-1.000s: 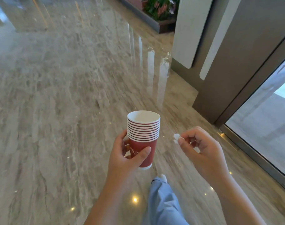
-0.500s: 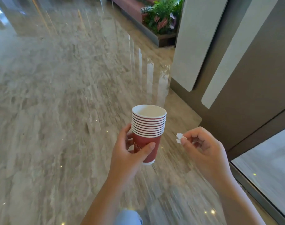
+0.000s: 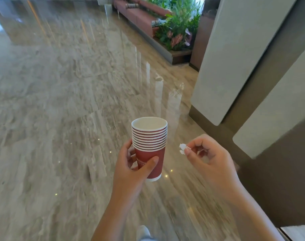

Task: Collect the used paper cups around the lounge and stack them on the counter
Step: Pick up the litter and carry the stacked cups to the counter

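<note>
- Gripped the stack of red paper cups [image 3: 149, 145] in the left hand [image 3: 131, 164], thumb across the front, fingers round the back.
- Pinched a tiny white paper scrap [image 3: 182, 149] in the right hand [image 3: 207, 159], other fingers curled in.
- Held the stack upright over the marble floor [image 3: 61, 119], just beside the scrap, not touching.

Lobby: polished marble floor [image 3: 65, 105], planter [image 3: 176, 37]

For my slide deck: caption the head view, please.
Left hand holds a nested stack of red paper cups; right hand pinches a white scrap.
</note>
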Tool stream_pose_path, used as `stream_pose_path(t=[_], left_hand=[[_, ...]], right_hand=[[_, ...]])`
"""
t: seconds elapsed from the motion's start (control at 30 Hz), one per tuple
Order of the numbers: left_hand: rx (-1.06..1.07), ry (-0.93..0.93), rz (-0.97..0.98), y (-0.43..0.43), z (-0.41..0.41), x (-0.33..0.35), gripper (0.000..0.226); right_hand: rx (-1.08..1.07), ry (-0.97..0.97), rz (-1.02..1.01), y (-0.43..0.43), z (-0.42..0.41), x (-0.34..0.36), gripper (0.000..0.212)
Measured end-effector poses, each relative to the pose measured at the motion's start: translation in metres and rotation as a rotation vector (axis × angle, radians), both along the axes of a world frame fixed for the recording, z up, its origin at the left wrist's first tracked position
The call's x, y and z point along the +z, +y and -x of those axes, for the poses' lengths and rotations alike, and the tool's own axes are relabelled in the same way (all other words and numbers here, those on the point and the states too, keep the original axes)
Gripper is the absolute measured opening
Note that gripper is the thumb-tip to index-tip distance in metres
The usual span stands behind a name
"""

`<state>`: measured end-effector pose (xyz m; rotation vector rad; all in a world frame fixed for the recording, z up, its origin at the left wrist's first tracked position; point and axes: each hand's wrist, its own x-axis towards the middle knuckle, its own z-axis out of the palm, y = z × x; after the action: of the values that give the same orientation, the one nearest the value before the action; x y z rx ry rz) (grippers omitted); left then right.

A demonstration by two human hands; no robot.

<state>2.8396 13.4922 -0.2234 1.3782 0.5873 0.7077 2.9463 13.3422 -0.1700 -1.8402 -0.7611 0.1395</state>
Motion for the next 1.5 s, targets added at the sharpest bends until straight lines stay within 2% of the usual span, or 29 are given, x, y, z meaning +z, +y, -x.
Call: stream_pose_path(t=[0.3, 0.43, 0.53, 0.7, 0.87, 1.07, 1.3, 1.5], left_hand=[[0.012, 0.038, -0.005, 0.11, -0.099, -0.002, 0.063], [0.012, 0.052, 0.034, 0.146, -0.157, -0.008, 0.066], [-0.009, 0.084, 0.017, 0.178, -0.214, -0.01, 0.073], [-0.026, 0.092, -0.076, 0.228, -0.336, 0.003, 0.071], [-0.085, 0.061, -0.103, 0.269, -0.454, 0.036, 0.071], [-0.097, 0.046, -0.094, 0.301, -0.556, 0.031, 0.063], [-0.176, 0.053, -0.07, 0.344, -0.661, 0.014, 0.067], [-0.213, 0.042, -0.045, 0.42, -0.778, -0.002, 0.063]], right_hand=[[0.057, 0.009, -0.042, 0.124, -0.104, -0.01, 0.028], [0.044, 0.062, -0.035, 0.159, -0.163, -0.022, 0.019], [0.003, 0.074, -0.053, 0.186, -0.22, -0.028, 0.02], [-0.066, 0.094, -0.108, 0.226, -0.341, -0.023, 0.02], [-0.108, 0.088, -0.161, 0.253, -0.449, 0.004, 0.004], [-0.175, 0.033, -0.125, 0.28, -0.545, 0.01, 0.019], [-0.215, 0.051, -0.104, 0.316, -0.632, -0.002, 0.019], [-0.266, 0.037, -0.081, 0.39, -0.741, -0.011, 0.021]])
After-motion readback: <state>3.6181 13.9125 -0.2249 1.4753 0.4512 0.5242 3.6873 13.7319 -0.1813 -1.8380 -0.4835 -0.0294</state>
